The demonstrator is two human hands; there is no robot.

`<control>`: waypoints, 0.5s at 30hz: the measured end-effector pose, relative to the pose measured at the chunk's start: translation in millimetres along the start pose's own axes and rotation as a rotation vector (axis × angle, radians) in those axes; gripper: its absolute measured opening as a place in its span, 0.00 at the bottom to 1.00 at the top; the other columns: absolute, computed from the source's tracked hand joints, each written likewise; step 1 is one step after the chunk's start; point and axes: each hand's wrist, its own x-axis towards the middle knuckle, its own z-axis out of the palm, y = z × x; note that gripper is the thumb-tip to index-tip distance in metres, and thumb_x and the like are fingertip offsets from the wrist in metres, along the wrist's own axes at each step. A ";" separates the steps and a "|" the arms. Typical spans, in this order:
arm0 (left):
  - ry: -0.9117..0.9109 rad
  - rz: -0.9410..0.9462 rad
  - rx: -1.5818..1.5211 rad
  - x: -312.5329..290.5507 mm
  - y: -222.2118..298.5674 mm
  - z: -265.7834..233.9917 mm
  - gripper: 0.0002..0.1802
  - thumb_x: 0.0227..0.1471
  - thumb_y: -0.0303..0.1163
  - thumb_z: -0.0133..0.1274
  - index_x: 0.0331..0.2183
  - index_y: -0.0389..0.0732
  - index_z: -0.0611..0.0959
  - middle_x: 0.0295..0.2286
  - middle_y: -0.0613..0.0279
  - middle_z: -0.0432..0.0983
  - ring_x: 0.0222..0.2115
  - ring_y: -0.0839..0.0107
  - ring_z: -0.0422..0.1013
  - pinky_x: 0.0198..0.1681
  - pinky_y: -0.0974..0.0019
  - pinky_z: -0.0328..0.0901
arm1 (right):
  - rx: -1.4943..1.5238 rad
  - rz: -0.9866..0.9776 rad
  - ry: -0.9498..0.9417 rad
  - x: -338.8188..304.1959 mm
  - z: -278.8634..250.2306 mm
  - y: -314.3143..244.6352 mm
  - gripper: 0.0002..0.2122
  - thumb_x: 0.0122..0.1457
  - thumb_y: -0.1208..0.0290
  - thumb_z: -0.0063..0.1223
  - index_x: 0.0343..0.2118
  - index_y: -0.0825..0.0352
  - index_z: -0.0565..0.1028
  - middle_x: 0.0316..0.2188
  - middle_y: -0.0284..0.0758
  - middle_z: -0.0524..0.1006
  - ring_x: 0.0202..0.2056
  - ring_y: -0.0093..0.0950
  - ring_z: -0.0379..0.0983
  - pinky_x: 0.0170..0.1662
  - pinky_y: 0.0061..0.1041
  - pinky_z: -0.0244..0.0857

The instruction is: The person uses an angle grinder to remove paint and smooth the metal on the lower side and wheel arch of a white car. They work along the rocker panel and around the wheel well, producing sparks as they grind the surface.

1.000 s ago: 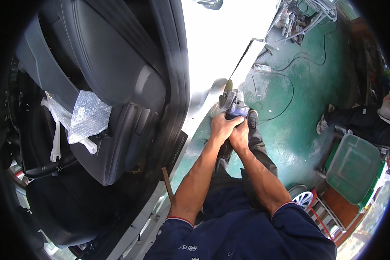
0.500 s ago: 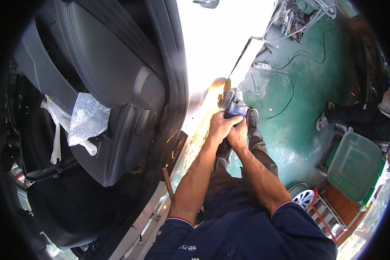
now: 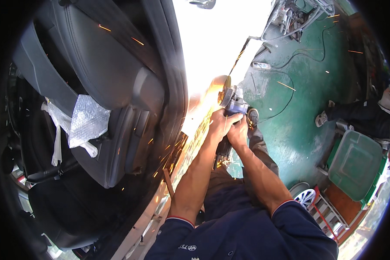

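An angle grinder [image 3: 235, 103] with a dark body and bluish-grey head is gripped by both my hands. My left hand [image 3: 219, 124] is closed on its left side and my right hand [image 3: 238, 132] wraps it from the right, the thumbs close together. The disc, at the upper left of the tool, meets the edge of a white car body panel [image 3: 219, 47], overexposed in bright light. Orange sparks [image 3: 195, 151] stream from there along the sill toward my left forearm. The exact contact point is lost in glare.
A black car seat [image 3: 104, 65] with bubble wrap [image 3: 89, 121] on it fills the left. On the right, a cable [image 3: 292, 86] crosses the green floor [image 3: 286, 117]. A person's dark-clad leg [image 3: 351, 115], a green lidded bin [image 3: 354, 162] and a wheel [image 3: 307, 197] are also there.
The spark stream has grown denser, with more sparks over the seat, the sill and the floor. My hands and the grinder stay nearly in place.
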 end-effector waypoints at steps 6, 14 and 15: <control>-0.001 0.030 -0.111 -6.1 -2.4 1.1 0.25 0.44 0.39 0.74 0.39 0.30 0.87 0.34 0.52 0.86 0.34 0.67 0.81 0.41 0.62 0.74 | -0.055 0.118 -0.034 -1.4 2.3 8.1 0.25 0.58 0.60 0.61 0.50 0.76 0.69 0.40 0.60 0.80 0.43 0.56 0.79 0.47 0.47 0.72; -0.004 -0.032 -0.085 -6.1 -6.5 -2.3 0.23 0.46 0.36 0.73 0.41 0.31 0.87 0.35 0.54 0.86 0.35 0.67 0.80 0.42 0.63 0.73 | -0.044 0.039 -0.017 -0.7 7.2 17.1 0.25 0.57 0.60 0.60 0.48 0.76 0.69 0.38 0.62 0.79 0.42 0.60 0.79 0.45 0.49 0.72; -0.008 -0.015 -0.090 -6.1 -7.4 -2.0 0.23 0.46 0.37 0.73 0.41 0.31 0.87 0.35 0.54 0.86 0.35 0.67 0.80 0.42 0.63 0.73 | -0.057 0.045 -0.019 -1.1 7.2 18.0 0.25 0.57 0.60 0.60 0.48 0.77 0.69 0.38 0.62 0.79 0.43 0.60 0.78 0.45 0.49 0.72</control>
